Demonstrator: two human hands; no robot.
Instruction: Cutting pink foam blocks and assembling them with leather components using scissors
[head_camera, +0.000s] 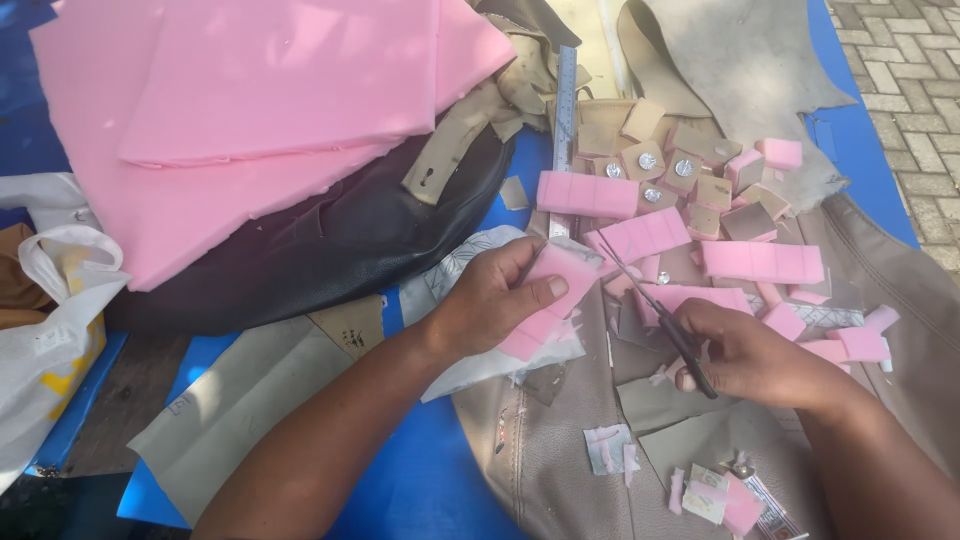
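Note:
My left hand (492, 300) grips a strip of pink foam (548, 298), thumb pressed on its top. My right hand (752, 355) holds a pair of scissors (655, 310) whose thin blades point up-left toward the strip's upper edge. Around them lie more pink foam strips (762, 262) and small pink foam squares (862, 344). Small tan leather squares, some with silver studs (672, 172), are heaped just beyond.
Big pink foam sheets (270, 100) lie over a black leather cushion (330, 250) at the upper left. A steel ruler (564, 110) runs upward. Tan leather (560, 450) covers a blue tarp (420, 470). A white plastic bag (50, 320) sits left; brick paving (915, 90) is far right.

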